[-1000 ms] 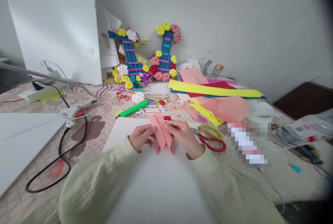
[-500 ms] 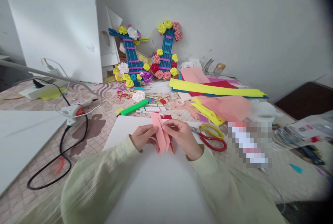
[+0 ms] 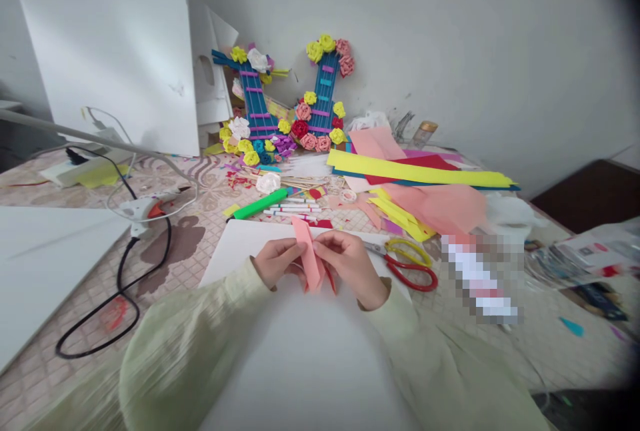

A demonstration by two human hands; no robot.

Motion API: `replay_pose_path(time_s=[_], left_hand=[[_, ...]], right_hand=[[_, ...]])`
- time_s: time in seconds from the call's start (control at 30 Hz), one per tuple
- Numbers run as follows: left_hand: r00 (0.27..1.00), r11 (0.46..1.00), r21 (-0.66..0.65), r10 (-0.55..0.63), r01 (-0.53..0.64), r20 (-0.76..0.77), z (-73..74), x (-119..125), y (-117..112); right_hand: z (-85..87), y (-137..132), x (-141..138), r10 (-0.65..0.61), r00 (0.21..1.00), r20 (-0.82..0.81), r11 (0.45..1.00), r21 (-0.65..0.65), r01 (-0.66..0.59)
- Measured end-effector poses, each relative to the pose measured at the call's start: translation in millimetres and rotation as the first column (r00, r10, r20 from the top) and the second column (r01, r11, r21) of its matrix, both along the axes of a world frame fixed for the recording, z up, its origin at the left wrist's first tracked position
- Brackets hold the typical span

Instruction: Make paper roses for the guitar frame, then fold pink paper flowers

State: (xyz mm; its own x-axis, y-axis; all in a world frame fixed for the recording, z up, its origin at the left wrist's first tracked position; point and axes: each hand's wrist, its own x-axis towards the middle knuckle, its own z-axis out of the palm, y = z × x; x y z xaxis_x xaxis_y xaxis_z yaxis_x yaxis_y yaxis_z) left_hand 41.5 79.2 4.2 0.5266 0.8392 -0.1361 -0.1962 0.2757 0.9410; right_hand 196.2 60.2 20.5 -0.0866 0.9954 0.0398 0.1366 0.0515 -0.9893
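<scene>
Between my hands is a folded strip of pink crepe paper [image 3: 310, 259], standing slanted above a white board [image 3: 305, 357]. My left hand [image 3: 275, 260] pinches its left edge between thumb and fingers. On the right side, my right hand [image 3: 350, 265] grips the paper with thumb and index finger. Lower flaps of the paper hang below the fingers, partly hidden by them. Scissors [image 3: 413, 273] with red and yellow handles lie just right of my right hand.
Behind the board lie a green roll [image 3: 261, 204] and several markers [image 3: 295, 209]. Two flower-trimmed blue paper guitars [image 3: 323, 94] lean at the wall. Yellow crepe paper [image 3: 415, 169] lies at the back right. A glue gun [image 3: 145, 211] with a black cord is on the left.
The pink paper's layers, spread apart before, now lie closer together as one strip. Both hands keep hold of it in nearly the same place. The view has shifted slightly.
</scene>
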Motion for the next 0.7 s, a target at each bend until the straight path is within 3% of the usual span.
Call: replay_pose_path(time_s=[0.7], left_hand=[[0.998,0.999,-0.013,0.052,-0.053,-0.042,4.4,2.6,-2.4]], right_hand=[[0.6,-1.0,-2.6,0.024,1.0,0.015,1.0,0.005,-0.024]])
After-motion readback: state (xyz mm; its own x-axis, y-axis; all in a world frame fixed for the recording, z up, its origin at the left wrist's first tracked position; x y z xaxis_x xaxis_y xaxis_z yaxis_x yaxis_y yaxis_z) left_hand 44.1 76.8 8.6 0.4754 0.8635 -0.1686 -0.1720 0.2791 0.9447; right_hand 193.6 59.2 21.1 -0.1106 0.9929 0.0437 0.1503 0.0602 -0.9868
